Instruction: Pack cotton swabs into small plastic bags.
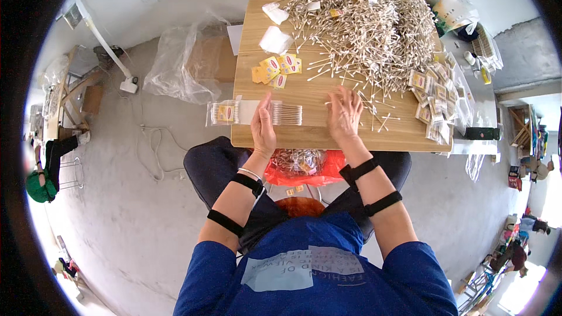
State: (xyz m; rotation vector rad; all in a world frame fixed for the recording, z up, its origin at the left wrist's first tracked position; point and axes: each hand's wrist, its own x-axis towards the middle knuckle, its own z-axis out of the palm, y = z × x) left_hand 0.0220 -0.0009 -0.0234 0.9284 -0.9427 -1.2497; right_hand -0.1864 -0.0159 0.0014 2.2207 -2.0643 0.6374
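Note:
My left hand [264,127] stands on its edge at the table's near side, fingers stretched out. It touches the left end of a neat row of cotton swabs [288,113] lying side by side. To its left lies a clear bag of swabs with a yellow card [225,112], partly over the table's edge. My right hand [344,114] rests on the wood to the right of the row, fingers spread and bent downward. No swab shows in its grip, though its fingertips are partly hidden. Loose cotton swabs [383,120] lie scattered beside it.
A big heap of cotton swabs [374,29] covers the far part of the table [257,140]. Yellow cards [280,68] and clear bags [275,40] lie at left, filled packs [434,99] at right. A red bag [328,167] of swabs sits below the near edge.

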